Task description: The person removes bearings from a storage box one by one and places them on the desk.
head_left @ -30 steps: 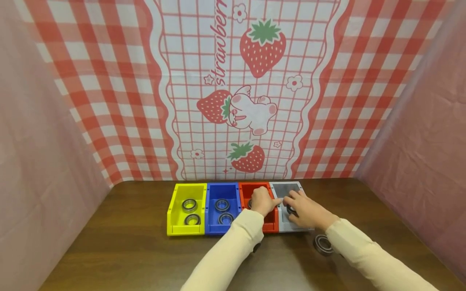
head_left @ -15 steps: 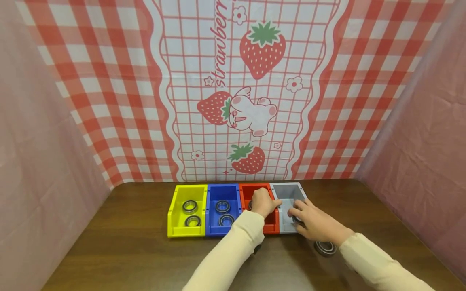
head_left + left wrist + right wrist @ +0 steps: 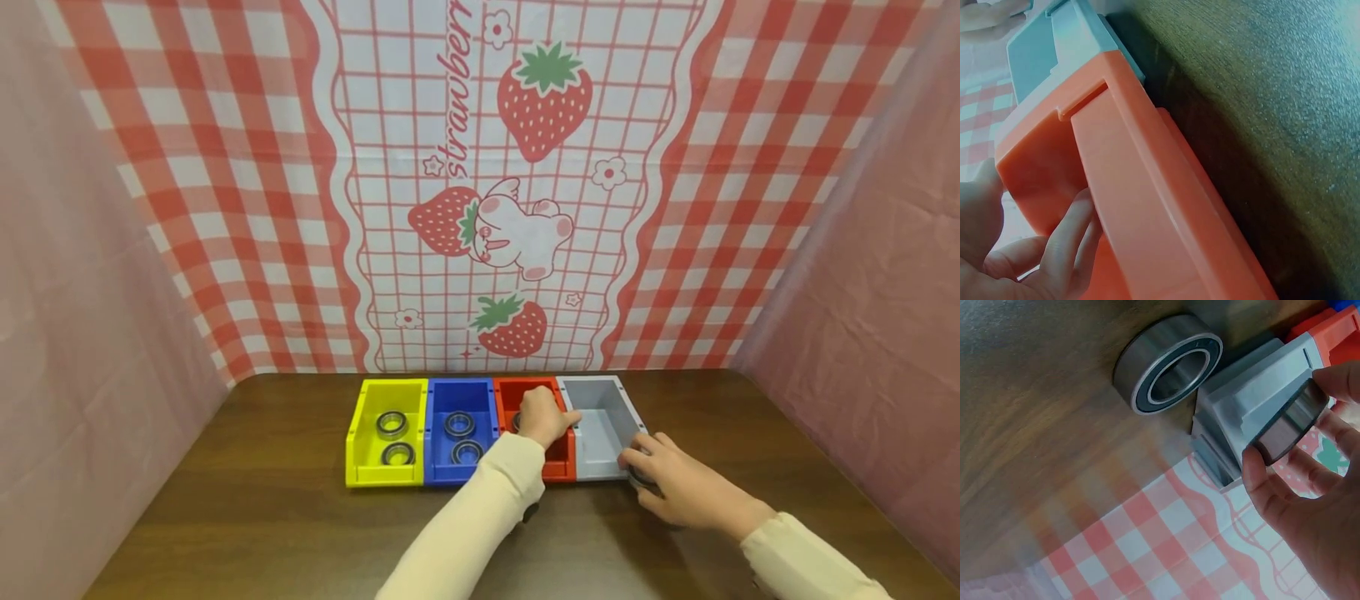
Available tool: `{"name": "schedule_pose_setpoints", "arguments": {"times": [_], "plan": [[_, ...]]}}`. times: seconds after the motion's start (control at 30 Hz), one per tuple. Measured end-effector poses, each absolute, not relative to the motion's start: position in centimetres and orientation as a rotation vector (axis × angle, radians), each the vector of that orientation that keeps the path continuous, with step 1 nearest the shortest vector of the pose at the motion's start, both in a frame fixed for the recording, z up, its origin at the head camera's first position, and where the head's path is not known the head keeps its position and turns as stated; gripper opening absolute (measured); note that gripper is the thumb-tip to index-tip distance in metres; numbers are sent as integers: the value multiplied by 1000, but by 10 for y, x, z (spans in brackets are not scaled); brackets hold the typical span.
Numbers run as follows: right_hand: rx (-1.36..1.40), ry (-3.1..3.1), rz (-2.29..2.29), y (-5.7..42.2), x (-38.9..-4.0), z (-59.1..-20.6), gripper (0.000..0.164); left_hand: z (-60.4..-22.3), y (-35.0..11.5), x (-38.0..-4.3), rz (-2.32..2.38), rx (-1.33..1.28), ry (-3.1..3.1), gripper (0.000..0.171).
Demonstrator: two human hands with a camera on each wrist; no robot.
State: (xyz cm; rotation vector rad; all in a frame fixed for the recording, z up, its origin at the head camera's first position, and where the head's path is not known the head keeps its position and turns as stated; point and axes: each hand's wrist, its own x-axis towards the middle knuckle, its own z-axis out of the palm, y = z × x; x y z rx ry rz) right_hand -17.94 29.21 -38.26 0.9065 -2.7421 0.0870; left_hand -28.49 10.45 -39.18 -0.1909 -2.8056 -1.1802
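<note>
My right hand [image 3: 678,485] pinches a ball bearing [image 3: 1291,424] between thumb and fingers, by the front right corner of the grey bin [image 3: 598,437]. Close by on the table lies a second, thick-walled bearing [image 3: 1141,359], which the hand covers in the head view. My left hand [image 3: 542,414] reaches into the red bin [image 3: 1129,169], fingers loosely bent against the inside of its front lip and thumb over the side next to the grey bin. A bearing [image 3: 516,422] in the red bin shows partly beside that hand.
Left of the red bin stand a blue bin [image 3: 459,392] and a yellow bin [image 3: 363,429], each with two bearings inside. All the bins stand side by side on the brown wooden table [image 3: 285,500]. A strawberry-print cloth [image 3: 480,167] hangs behind, with pink cloths at the sides.
My right hand has lifted its bearing out of the grey bin and moved right and toward me, over the bearing on the table. The left hand has stayed in place.
</note>
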Motion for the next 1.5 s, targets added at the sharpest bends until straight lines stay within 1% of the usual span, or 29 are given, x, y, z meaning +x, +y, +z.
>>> {"name": "schedule_pose_setpoints", "arguments": {"times": [0.23, 0.5, 0.77, 0.97, 1.1, 1.2, 1.4, 1.43, 1.5], "plan": [[935, -2745, 149, 299, -173, -385, 35, -392, 103, -286, -1153, -213, -2792, 43], [1039, -2778, 202, 319, -149, -394, 41, -391, 105, -284, -1158, -164, -2812, 49], [1059, -2692, 204, 333, -131, -406, 45, -390, 105, -287, -1212, -221, -2789, 51], [1046, -2761, 207, 337, -122, -413, 44, -393, 103, -287, -1249, -227, -2797, 55], [1036, -2784, 223, 338, -121, -416, 43, -392, 100, -286, -1230, -236, -2819, 53], [1020, -2792, 217, 339, -119, -418, 43, -389, 99, -284, -1221, -283, -2833, 54], [987, -2850, 242, 339, -115, -421, 41, -383, 88, -280, -1222, -452, -2802, 61], [990, -2854, 249, 339, -114, -421, 41, -381, 84, -280, -1187, -482, -2788, 60], [994, -2846, 253, 339, -113, -421, 42, -373, 75, -282, -1083, -527, -2744, 50]]}}
